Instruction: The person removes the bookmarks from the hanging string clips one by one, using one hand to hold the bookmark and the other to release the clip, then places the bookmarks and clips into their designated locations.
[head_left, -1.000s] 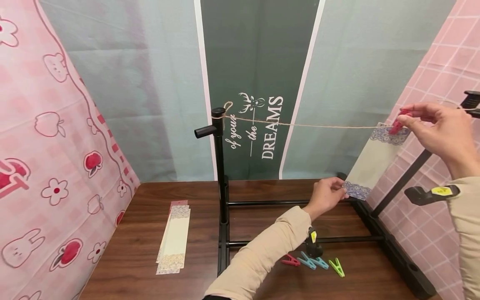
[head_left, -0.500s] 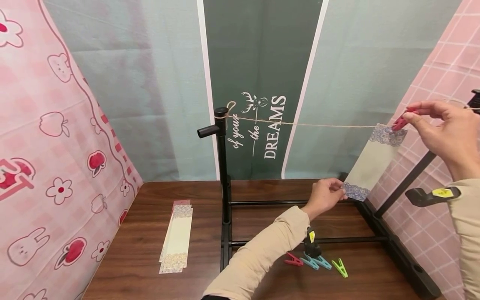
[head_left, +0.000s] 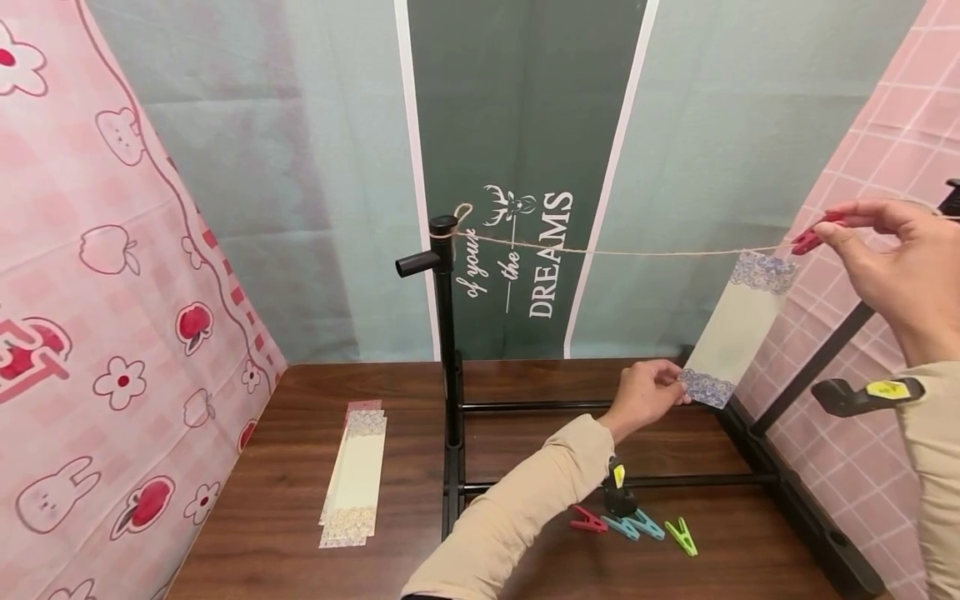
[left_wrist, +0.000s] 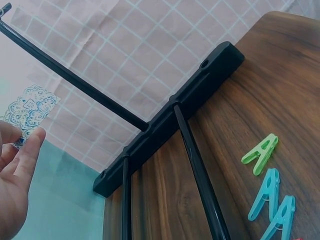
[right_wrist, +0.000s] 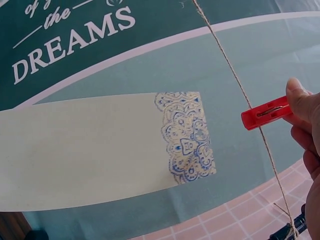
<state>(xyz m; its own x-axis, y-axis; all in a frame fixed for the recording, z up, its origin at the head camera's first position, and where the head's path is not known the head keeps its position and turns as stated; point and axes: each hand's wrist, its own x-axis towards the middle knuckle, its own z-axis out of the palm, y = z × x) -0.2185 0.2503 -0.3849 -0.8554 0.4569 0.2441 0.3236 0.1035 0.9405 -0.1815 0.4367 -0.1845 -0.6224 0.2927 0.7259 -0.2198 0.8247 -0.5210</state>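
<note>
My left hand [head_left: 647, 395] pinches the lower corner of a cream paper strip [head_left: 729, 333] with blue lace-pattern ends. The strip slants up to the right, its upper end just below the twine [head_left: 645, 252]. In the right wrist view, a gap separates the strip's patterned end [right_wrist: 187, 137] from the twine. Between thumb and fingers, my right hand [head_left: 900, 258] pinches a red clothespin [right_wrist: 265, 113], whose tip overlaps the twine in that view. The strip's held corner is partly hidden by the left fingers.
A black rack [head_left: 448, 333] bears the twine, with bars [head_left: 540, 407] low over the wooden table [head_left: 255, 475]. Patterned paper strips [head_left: 358, 467] lie stacked at left. In front of the rack lie a red clothespin [head_left: 588, 521], blue clothespins [head_left: 647, 525] and a green clothespin [head_left: 681, 537].
The paper strip's upper end has come away from the red clothespin and dropped slightly down and left with my left hand. The clothespin has shifted a little right along the twine.
</note>
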